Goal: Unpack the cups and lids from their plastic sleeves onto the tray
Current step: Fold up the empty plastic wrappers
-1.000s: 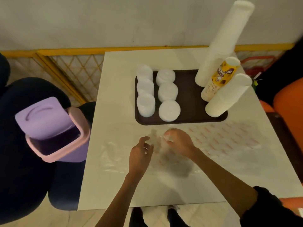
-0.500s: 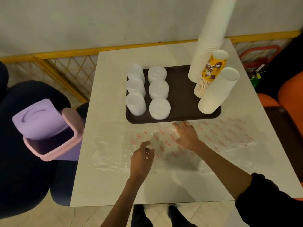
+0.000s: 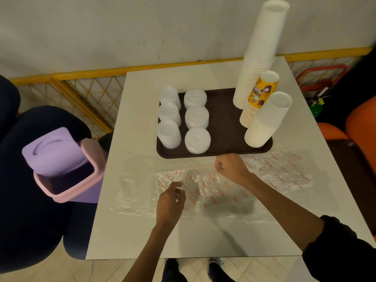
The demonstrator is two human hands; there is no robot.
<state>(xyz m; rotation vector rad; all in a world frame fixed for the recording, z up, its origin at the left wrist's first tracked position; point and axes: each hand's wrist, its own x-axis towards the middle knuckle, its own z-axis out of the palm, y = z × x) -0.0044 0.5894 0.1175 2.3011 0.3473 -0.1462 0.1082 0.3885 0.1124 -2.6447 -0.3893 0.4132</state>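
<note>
1. A lilac plastic bin with a tilted swing lid (image 3: 61, 165) stands left of the white square table (image 3: 203, 237). Its base is hidden behind the table edge.
2. A clear, unprinted plastic sleeve (image 3: 134, 200) lies flat on the table. Its edges are hard to trace against the white top.
3. Six short stacks of white plastic lids (image 3: 196, 117) stand in two rows on the dark brown tray (image 3: 223, 123), covering its left rim.
4. The left hand (image 3: 169, 204) hovers over the sleeves, fingers loosely curled, with nothing seen between them.
5. The right hand (image 3: 230, 167) is balled at the tray's near edge. Whether it pinches any film cannot be told.
6. A clear sleeve with red print (image 3: 284, 171) lies flat, its long axis running left to right along the tray's near edge.
7. On the tray's right end stand a tall white cup stack (image 3: 262, 53), a yellow printed cup stack (image 3: 258, 98) and a shorter white cup stack (image 3: 266, 121). All three lean toward the upper right.
8. A dark cuff (image 3: 335, 245) is cut off at the frame edge.
</note>
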